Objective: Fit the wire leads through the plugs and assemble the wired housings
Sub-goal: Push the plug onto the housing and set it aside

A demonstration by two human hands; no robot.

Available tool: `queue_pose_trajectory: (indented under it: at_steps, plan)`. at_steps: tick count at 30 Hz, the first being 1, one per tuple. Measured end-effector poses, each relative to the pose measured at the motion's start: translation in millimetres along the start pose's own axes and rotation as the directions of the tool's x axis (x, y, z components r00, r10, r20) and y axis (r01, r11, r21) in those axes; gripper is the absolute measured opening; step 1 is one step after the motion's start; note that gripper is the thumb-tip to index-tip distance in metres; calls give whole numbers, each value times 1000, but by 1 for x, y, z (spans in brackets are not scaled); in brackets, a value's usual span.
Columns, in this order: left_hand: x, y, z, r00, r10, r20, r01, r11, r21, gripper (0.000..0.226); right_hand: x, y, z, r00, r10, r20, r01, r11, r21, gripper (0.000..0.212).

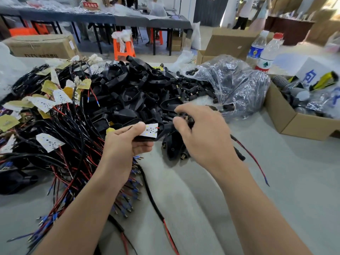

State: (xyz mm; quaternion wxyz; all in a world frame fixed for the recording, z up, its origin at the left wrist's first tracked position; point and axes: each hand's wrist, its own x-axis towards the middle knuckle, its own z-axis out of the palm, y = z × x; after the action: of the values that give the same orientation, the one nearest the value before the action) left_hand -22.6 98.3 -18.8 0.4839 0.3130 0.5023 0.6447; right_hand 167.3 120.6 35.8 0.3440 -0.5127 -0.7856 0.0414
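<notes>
Left grip [125, 142], nearest, curls around the housing [160, 133]; just right of the housing, right grip [204, 133] pinches a blurred plug [187, 119], its lead [252, 155] trailing rightward, away from the housing.

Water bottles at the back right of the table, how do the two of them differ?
The white-capped bottle carries a blue label, while the red-capped bottle carries a white label with a red band at the bottom. The white-capped bottle stands farther back and is partly hidden by the red-capped bottle, which stands nearer the camera. Both are clear plastic, upright and capped.
</notes>
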Motion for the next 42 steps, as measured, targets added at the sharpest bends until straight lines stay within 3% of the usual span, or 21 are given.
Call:
queue_pose_trajectory:
  at_steps: [2,5,8,11,13,17,20,24,29,33,37,40,42]
  plan:
    - [-1,2,5,999,-31,-24,30,998,-50,27,-4,-2,-10,990,40,139,-45,998,35,19]
    - [-5,2,25,995,-84,-55,80,995,-61,24,-14,7,-30,978,30,209,-35,999,23,14]
    - [-15,0,58,984,-142,103,152,984,-96,14,-23,36,-56,964,128,232,-141,989,40,7]
    - [-30,-7,96,909,-205,363,249,966,-76,30,-37,80,-73,926,317,206,-345,932,115,11]
    - [-38,-15,122,860,-238,452,263,965,7,45,-50,106,-76,876,449,175,-473,871,134,21]
    - [-53,-35,169,771,-324,549,259,946,195,55,-76,147,-67,722,691,-14,-689,721,74,41]
    - [-60,-50,190,772,-318,551,139,929,342,62,-87,161,-59,653,746,-132,-756,653,-52,42]
    - [-64,-61,190,845,-198,497,-111,844,525,49,-88,161,-50,681,699,-218,-732,663,-160,27]
    - [-55,-55,162,938,77,339,-307,640,705,25,-80,120,-19,888,417,-195,-451,875,-179,33]
    - [-44,-45,127,905,302,299,-403,390,828,24,-62,73,18,955,293,-50,-295,954,-49,42]
    - [-18,-40,79,850,358,387,-459,141,877,32,-46,46,48,977,210,42,-202,969,-140,39]
    - [-2,-33,51,856,282,433,-483,138,865,46,-36,32,69,983,145,113,-125,978,-169,34]
    - [3,-28,39,878,258,404,-461,225,858,61,-31,22,78,988,112,108,-99,988,-119,33]
